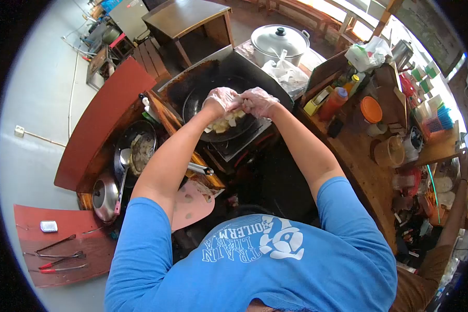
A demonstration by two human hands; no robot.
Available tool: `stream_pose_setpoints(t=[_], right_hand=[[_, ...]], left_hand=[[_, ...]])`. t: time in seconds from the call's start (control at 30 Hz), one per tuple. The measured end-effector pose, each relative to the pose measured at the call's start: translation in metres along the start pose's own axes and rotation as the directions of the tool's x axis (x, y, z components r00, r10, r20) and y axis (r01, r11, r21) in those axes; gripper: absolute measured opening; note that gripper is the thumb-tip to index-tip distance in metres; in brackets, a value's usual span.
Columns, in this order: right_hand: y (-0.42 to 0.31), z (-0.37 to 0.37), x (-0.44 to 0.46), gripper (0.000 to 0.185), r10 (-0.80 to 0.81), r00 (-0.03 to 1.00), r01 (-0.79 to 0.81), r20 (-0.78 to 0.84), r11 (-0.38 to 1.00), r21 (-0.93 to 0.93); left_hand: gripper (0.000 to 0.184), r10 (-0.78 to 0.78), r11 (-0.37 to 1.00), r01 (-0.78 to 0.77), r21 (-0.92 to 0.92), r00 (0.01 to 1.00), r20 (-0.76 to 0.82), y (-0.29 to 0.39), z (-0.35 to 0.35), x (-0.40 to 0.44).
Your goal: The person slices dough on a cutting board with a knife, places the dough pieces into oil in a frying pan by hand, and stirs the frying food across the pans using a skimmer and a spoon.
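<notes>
My left hand (222, 99) and my right hand (260, 102), both in clear plastic gloves, meet over a dark wok (192, 106). The fingers of each are closed, and the fingertips touch. A small pale lump (247, 105) shows at the fingers of my right hand; its kind is unclear. Whatever my left fingers pinch is hidden by the glove. Under the hands, pale yellow chunks of food (222, 125) lie in the wok, which sits on a stove with a metal splash guard (265, 72) behind it.
To the left, a second pan (150, 136) holds food and a ladle (125, 157), near a metal lid (105, 193). A lidded pot (280, 41) and plastic bag (287, 75) stand behind right. Sauce bottles (334, 102) and an orange lid (371, 109) crowd the right counter.
</notes>
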State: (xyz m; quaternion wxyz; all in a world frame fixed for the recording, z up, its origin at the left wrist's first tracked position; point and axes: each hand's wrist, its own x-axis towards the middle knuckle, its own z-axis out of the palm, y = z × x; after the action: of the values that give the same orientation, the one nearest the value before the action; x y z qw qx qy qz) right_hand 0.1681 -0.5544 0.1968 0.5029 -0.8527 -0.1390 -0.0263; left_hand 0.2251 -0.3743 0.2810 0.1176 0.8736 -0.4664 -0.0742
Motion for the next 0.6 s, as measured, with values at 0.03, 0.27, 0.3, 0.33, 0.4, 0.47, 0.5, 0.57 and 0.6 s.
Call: stream_pose_setpoints(t=[0.03, 0.27, 0.3, 0.33, 0.4, 0.47, 0.5, 0.57, 0.6], right_hand=[[0.015, 0.004, 0.004, 0.025, -0.001, 1.000, 0.001, 0.004, 1.000, 0.001], [-0.028, -0.013, -0.006, 0.026, -0.029, 0.999, 0.034, 0.032, 0.986, -0.160], [-0.039, -0.016, -0.007, 0.027, -0.094, 0.995, 0.104, 0.045, 0.924, -0.368], [-0.040, -0.017, -0.005, 0.027, -0.096, 0.994, 0.106, 0.046, 0.924, -0.367], [-0.045, -0.018, -0.001, 0.028, -0.076, 0.994, 0.101, 0.082, 0.925, -0.365], [-0.038, -0.017, 0.000, 0.029, -0.138, 0.989, 0.146, 0.049, 0.914, -0.379], [-0.034, -0.017, 0.001, 0.029, -0.198, 0.980, 0.186, 0.011, 0.900, -0.395], [-0.035, -0.018, 0.003, 0.028, -0.192, 0.981, 0.187, 0.031, 0.888, -0.420], [-0.034, -0.017, 0.003, 0.028, -0.181, 0.982, 0.183, 0.048, 0.877, -0.445]], left_hand=[[0.028, -0.088, 0.984, 0.101, -0.146, 0.992, 0.093, 0.001, -0.002, 0.001], [0.028, 0.122, 0.989, -0.133, -0.066, 0.982, -0.148, -0.024, 0.012, 0.003], [0.028, 0.120, 0.989, -0.131, -0.065, 0.982, -0.147, -0.020, 0.007, 0.001], [0.029, 0.034, 0.989, -0.045, -0.142, 0.997, -0.075, -0.015, 0.003, 0.000], [0.031, -0.052, 0.976, 0.051, -0.213, 0.999, 0.001, -0.004, -0.006, 0.001], [0.033, -0.068, 0.997, 0.067, 0.041, 0.998, 0.017, 0.003, -0.011, 0.002], [0.033, -0.073, 0.997, 0.072, 0.042, 0.997, 0.015, 0.002, -0.012, 0.000], [0.043, 0.032, 0.998, -0.037, -0.051, 0.994, -0.101, -0.002, -0.009, -0.005], [0.041, 0.072, 0.997, -0.069, 0.040, 0.994, -0.080, -0.004, -0.008, -0.004]])
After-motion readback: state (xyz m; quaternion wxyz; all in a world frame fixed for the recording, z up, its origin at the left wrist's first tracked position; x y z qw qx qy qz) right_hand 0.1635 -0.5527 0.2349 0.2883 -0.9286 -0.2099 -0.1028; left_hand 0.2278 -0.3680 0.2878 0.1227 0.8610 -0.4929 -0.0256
